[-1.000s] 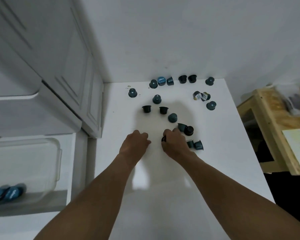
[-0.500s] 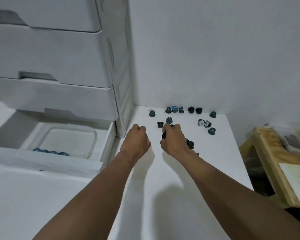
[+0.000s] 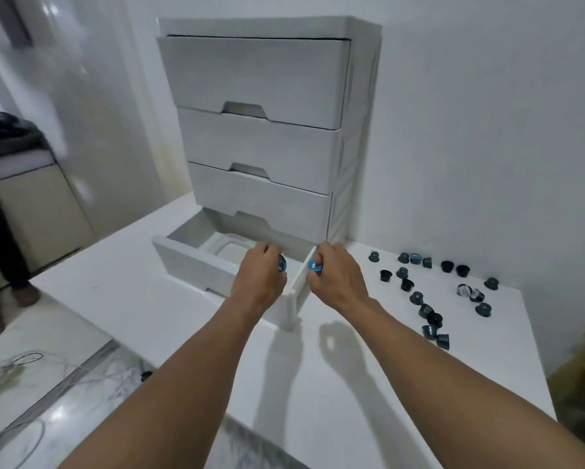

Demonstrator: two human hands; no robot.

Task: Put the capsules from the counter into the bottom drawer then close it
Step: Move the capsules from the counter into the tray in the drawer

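Both hands have left the capsule scatter and now sit at the open bottom drawer (image 3: pixel 196 265). Left hand (image 3: pixel 260 279) is over the drawer's inside, grip closed on a blue capsule (image 3: pixel 282 265). Right hand (image 3: pixel 338 280) is at the drawer's right wall, grip closed on a second blue capsule (image 3: pixel 314 266). Remaining capsules (image 3: pixel 429 311) lie loose on the surface (image 3: pixel 169 316) toward its back right corner. Upper drawers (image 3: pixel 253 79) shut.

Head-worn wide-angle view, looking forward and down along both forearms, close over white counter (image 3: pixel 169 299) and drawer unit (image 3: pixel 267 130).
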